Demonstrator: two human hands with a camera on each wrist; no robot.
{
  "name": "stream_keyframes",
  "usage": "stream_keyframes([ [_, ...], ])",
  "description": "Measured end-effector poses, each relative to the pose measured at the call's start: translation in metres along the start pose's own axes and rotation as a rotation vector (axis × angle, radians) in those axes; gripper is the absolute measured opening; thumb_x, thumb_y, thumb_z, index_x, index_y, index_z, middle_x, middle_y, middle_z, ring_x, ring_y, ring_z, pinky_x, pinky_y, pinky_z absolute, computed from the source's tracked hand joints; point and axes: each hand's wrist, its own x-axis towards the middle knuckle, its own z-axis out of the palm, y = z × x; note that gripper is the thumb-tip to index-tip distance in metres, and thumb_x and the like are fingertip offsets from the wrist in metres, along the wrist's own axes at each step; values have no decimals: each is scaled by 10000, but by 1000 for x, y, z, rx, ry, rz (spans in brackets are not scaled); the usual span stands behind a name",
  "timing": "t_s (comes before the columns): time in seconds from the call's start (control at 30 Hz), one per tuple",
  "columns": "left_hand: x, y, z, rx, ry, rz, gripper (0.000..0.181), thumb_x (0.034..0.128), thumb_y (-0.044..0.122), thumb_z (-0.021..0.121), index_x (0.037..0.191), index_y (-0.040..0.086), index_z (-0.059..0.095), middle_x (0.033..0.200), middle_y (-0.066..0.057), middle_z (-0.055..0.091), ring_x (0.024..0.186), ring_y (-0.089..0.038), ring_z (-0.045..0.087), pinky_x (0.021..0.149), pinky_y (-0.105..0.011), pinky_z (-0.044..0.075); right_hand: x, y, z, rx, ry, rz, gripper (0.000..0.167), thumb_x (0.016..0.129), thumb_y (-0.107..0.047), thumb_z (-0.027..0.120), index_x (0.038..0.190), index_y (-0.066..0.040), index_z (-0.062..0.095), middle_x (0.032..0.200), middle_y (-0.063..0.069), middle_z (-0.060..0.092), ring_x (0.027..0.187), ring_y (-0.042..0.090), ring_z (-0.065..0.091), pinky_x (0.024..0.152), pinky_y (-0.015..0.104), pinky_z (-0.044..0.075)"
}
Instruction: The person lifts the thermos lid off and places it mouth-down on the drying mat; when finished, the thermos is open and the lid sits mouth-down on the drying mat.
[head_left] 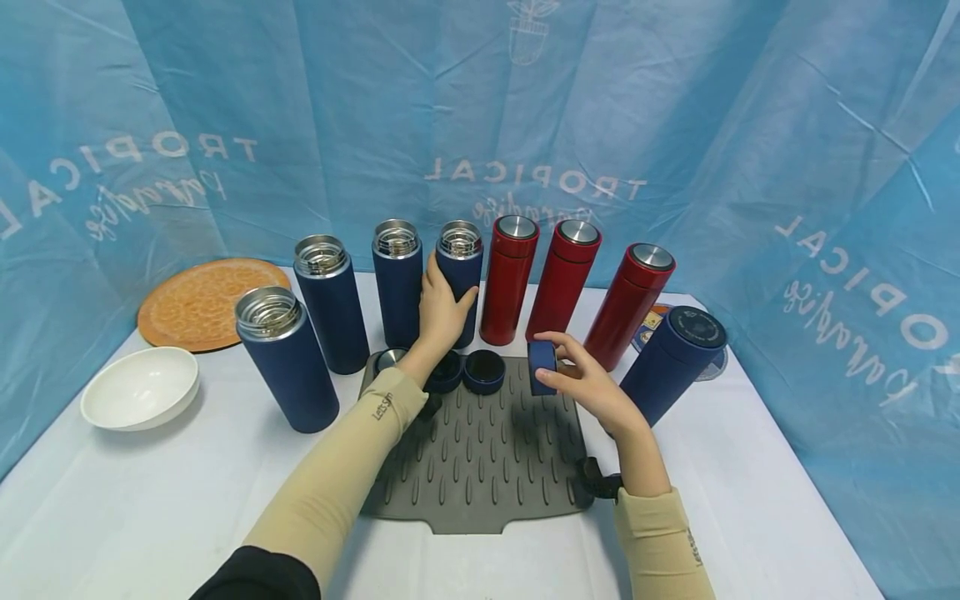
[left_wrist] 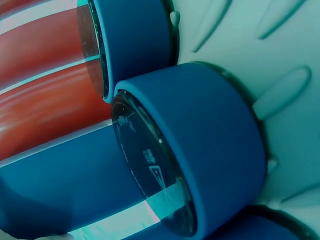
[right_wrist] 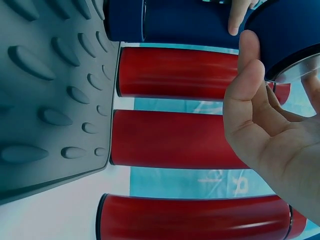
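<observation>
My left hand [head_left: 441,310] wraps round a lidless navy thermos bottle [head_left: 459,268], which stands at the back of the grey studded mat [head_left: 468,467]. Raised above the mat, a navy lid [head_left: 542,371] is pinched between the thumb and fingers of my right hand [head_left: 588,383]. The right wrist view shows that lid [right_wrist: 287,32] tilted, its shiny face down. On the mat sit a navy lid [head_left: 483,373] and a second navy lid [head_left: 445,377], both also in the left wrist view. My left forearm partly covers another lid [head_left: 390,360] with a silver face.
Lidless navy bottles [head_left: 397,292] stand left of the held one. To its right are a red bottle [head_left: 508,292], more red bottles and a capped navy bottle [head_left: 667,367]. A white bowl [head_left: 142,392] and an orange round mat [head_left: 202,308] lie at left.
</observation>
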Motion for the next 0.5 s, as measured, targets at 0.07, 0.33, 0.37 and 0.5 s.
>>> stream_keyframes([
  [0.07,1,-1,0,-5,-4,-5,850,887,289,615,1475,74,39,1493,-188,179,1336,-365,267,1051,-501,279,1,0,1,3,-2,0,505,901,-237,567,1367,-220,373,1196,176,436,1042,327,528,787,379,448],
  [0.33,-1,-2,-7,-49,-48,-17,881,880,291,623,1488,103,12,1512,-178,146,1361,-342,227,1066,-493,263,2,0,2,2,-4,8,508,900,-247,566,1368,-227,372,1213,172,429,1060,333,518,791,380,447],
  [0.37,-3,-1,-9,-60,-61,-16,887,879,293,624,1489,108,7,1514,-176,139,1364,-339,222,1067,-494,262,2,0,2,2,-4,8,503,899,-244,566,1364,-235,375,1213,172,429,1057,331,518,792,380,449],
  [0.5,-17,4,-21,-93,-113,7,877,879,294,620,1494,138,14,1515,-163,146,1373,-321,211,1069,-505,253,0,-1,0,2,-1,14,508,895,-248,572,1363,-240,374,1219,170,424,1067,335,515,800,381,453],
])
